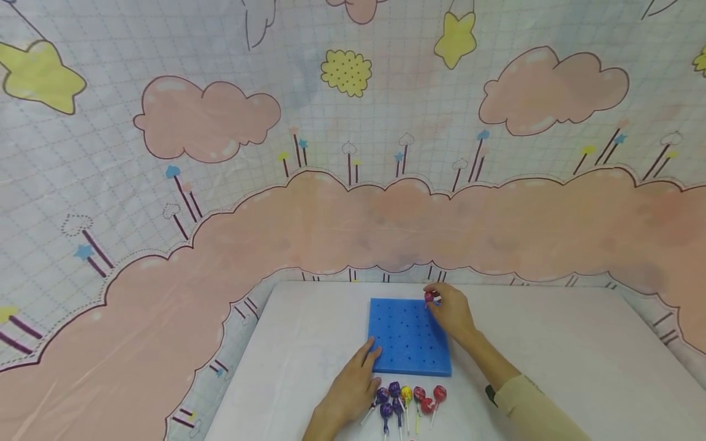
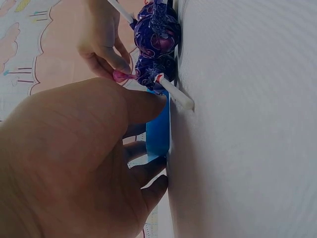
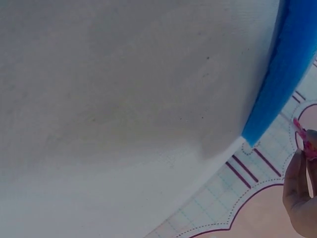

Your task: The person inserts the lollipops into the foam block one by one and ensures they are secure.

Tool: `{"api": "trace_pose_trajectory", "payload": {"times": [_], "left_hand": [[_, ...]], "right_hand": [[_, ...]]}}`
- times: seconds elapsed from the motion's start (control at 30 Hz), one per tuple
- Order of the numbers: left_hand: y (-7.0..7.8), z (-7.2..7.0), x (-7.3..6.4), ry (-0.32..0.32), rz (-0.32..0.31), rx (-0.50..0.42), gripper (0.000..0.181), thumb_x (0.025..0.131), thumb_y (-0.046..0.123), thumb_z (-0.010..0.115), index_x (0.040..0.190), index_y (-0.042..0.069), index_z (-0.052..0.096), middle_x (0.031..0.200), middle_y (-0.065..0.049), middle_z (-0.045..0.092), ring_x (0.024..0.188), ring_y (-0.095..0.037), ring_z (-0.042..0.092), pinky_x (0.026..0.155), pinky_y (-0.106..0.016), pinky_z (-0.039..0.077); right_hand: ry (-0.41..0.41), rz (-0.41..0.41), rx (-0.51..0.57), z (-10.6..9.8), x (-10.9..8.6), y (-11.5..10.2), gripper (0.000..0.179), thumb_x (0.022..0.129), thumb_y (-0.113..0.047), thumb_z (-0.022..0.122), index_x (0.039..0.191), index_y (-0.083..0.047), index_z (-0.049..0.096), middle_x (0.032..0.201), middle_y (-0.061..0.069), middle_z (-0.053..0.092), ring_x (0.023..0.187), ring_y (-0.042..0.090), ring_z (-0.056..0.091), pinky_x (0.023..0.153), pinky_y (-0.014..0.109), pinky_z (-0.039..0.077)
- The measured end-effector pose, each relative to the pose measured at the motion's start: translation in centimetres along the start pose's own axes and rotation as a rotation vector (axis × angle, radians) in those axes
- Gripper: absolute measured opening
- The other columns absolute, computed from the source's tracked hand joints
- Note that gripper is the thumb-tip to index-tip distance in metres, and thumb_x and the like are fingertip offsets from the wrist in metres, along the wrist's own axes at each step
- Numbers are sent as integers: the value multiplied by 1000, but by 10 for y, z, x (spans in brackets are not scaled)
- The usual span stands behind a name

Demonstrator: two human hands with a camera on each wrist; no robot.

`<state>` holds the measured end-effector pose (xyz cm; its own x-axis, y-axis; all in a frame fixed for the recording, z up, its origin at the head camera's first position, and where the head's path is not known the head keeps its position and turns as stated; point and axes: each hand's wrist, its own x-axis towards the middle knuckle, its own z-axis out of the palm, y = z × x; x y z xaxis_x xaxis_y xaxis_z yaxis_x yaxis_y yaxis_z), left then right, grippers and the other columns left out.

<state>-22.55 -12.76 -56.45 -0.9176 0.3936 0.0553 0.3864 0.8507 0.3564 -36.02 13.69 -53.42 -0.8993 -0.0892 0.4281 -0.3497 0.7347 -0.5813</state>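
My right hand [image 1: 453,311] pinches a pinkish-red wrapped lollipop [image 1: 428,296] by the head, above the far right corner of a blue foam board [image 1: 399,343]. Rows of small holes dot the board's top. The same lollipop [image 3: 310,147] shows at the right edge of the right wrist view. At the board's near left side rests my left hand [image 1: 353,386], its fingers spread against the edge. Close by its thumb lie purple lollipops [image 1: 386,410]. Beside them are a yellow lollipop [image 1: 406,393] and red lollipops [image 1: 439,393].
A white table [image 1: 298,343] carries everything. Behind and around it hangs a backdrop [image 1: 353,226] printed with pink clouds and yellow stars. The loose lollipops lie between the board's near edge and the bottom of the head view.
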Motion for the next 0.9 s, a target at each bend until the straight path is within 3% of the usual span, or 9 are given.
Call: {"api": "trace_pose_trajectory", "payload": {"times": [0.9], "left_hand": [[-1,2,0,1,-1,6,58,106,26,59,159,7,41,170,-14,27,153,-32,35,122,-47,38]], "right_hand": [[-34,2,-28,1,-1,-1,27,93,-4,78,119,-7,74,114,14,74,103,32,71,88,49,63]]}}
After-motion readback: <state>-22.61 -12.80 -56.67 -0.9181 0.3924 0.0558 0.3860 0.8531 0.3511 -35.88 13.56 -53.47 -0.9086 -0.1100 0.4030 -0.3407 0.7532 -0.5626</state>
